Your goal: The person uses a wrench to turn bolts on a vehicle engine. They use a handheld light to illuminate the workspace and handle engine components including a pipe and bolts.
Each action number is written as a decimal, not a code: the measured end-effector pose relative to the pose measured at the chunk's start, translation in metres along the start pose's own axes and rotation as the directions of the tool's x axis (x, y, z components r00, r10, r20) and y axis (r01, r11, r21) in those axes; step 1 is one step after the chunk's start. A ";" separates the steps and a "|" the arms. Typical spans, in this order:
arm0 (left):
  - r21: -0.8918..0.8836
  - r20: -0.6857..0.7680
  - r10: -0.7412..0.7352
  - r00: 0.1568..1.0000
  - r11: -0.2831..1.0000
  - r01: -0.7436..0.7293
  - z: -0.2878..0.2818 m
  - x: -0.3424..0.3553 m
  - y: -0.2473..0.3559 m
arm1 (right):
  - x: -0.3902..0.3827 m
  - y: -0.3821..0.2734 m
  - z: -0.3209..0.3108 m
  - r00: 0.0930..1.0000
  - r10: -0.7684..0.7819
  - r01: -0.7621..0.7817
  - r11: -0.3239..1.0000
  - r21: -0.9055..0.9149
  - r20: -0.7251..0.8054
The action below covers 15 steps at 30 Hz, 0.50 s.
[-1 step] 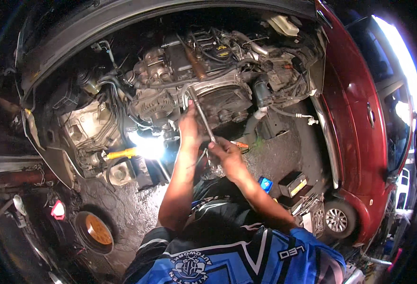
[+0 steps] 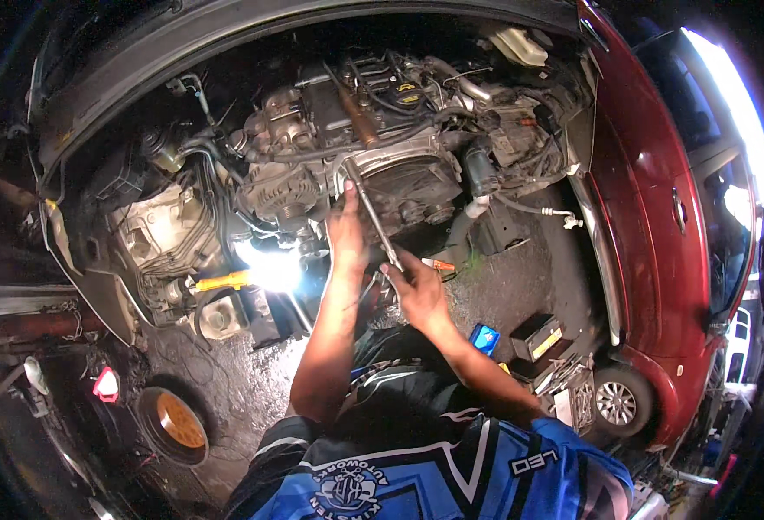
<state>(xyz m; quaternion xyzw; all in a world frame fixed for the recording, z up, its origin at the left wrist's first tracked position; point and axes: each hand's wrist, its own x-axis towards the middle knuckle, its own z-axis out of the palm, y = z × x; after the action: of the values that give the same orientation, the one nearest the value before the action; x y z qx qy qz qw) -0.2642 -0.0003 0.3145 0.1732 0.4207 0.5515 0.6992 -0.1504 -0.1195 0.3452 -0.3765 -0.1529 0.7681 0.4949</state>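
A long chrome wrench lies diagonally across the lower front of a dirty engine, below a rail with a hose. My left hand is closed at its upper end, by a pale metal bracket, beside the alternator. My right hand grips the lower end of the wrench, thumb along the shaft. A bright work lamp with a yellow body shines just left of my left wrist. An orange-handled item is behind my right hand.
A red car body borders the right. On the floor are a blue box, a black battery, a tray of tools and, at left, a round pan. The bumper edge curves across the top.
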 end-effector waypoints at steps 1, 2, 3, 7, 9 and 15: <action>0.182 -0.021 0.063 0.998 0.982 -0.058 0.010 -0.007 0.004 | 0.003 0.004 -0.010 0.991 -0.127 0.113 0.962 -0.250 -0.040; 0.185 -0.013 0.054 0.998 0.981 -0.051 0.020 -0.012 0.008 | 0.005 0.007 -0.019 0.966 -0.254 0.199 0.849 -0.488 -0.048; 0.244 -0.008 0.079 0.997 0.967 -0.074 0.025 -0.016 0.014 | 0.008 0.011 -0.025 0.930 -0.368 0.255 0.672 -0.696 -0.015; -0.164 0.100 -0.050 0.994 0.984 0.066 0.013 -0.008 0.007 | -0.008 -0.008 0.018 0.999 -0.033 0.033 0.997 0.077 0.000; -0.375 0.212 -0.085 0.973 0.913 0.162 0.011 -0.004 0.001 | -0.010 -0.010 0.013 0.971 0.061 -0.123 0.956 0.267 0.230; 0.132 0.003 0.147 0.989 0.980 -0.146 0.011 -0.009 0.005 | -0.003 0.013 0.000 0.843 -0.535 0.227 0.259 -0.939 0.056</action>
<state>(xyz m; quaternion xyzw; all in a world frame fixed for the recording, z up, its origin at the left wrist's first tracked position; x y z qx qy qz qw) -0.2588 -0.0040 0.3279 0.2476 0.4447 0.5730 0.6424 -0.1581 -0.1278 0.3391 -0.6390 -0.5712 0.3421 0.3852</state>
